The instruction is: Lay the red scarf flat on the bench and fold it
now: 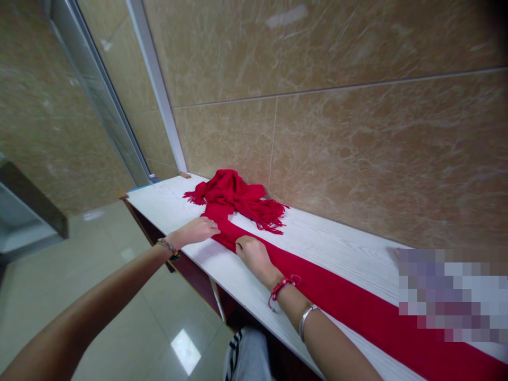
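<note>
A long red scarf lies flattened in a strip along the white tabletop, running toward the lower right. My left hand is closed at its near edge, close to the far end, fingertips pressed together on the cloth. Just to the right, my right hand is curled into a loose fist on the same edge; its fingertips are partly hidden. Beyond both hands sits a crumpled heap of red fringed cloth, its tassels spread toward the wall. Whether heap and strip are one piece, I cannot tell.
The narrow white table stands against a brown marble-tiled wall. A small clear object is by its far left corner. Shiny floor tiles lie to the left. At the right, a pixelated patch hides part of the view.
</note>
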`<state>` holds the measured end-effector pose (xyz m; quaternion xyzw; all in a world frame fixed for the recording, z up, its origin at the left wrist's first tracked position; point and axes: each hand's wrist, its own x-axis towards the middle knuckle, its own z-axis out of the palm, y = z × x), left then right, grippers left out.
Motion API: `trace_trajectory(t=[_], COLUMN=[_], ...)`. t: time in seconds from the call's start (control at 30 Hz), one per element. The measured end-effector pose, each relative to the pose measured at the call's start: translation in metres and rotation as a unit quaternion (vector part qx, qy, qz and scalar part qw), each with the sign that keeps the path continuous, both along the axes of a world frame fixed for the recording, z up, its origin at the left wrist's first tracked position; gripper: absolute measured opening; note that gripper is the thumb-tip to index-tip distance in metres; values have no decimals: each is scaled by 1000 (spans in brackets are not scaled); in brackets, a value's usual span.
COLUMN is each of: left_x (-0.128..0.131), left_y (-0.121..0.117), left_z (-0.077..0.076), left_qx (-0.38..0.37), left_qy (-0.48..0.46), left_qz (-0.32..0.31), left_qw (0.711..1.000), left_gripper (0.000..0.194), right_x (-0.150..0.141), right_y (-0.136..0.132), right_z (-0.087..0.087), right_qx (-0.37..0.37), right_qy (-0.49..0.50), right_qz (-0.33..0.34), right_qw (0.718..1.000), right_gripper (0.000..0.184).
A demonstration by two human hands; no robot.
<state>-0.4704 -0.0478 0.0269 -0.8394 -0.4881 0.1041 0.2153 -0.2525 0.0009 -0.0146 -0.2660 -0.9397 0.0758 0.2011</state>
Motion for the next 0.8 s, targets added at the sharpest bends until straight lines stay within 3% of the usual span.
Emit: trace_trajectory(t=[0.17, 0.4, 0.8], left_x=[-2, -2, 2], left_y=[-9, -13, -15], left_z=[1, -22, -21], left_qx=[58, 48, 55], left_qy=[25, 38, 23], left_qz=[-1, 8, -30], left_qw=[998, 998, 998], left_gripper=[17, 13, 13], right_x=[1, 5, 5], right_y=[-1, -3, 0], right_z=[1, -3, -7], right_qx=[22, 60, 71], right_qy=[10, -31, -53], right_qz=[37, 117, 54], right_qw=[999, 991, 995], right_gripper=[20, 18, 22])
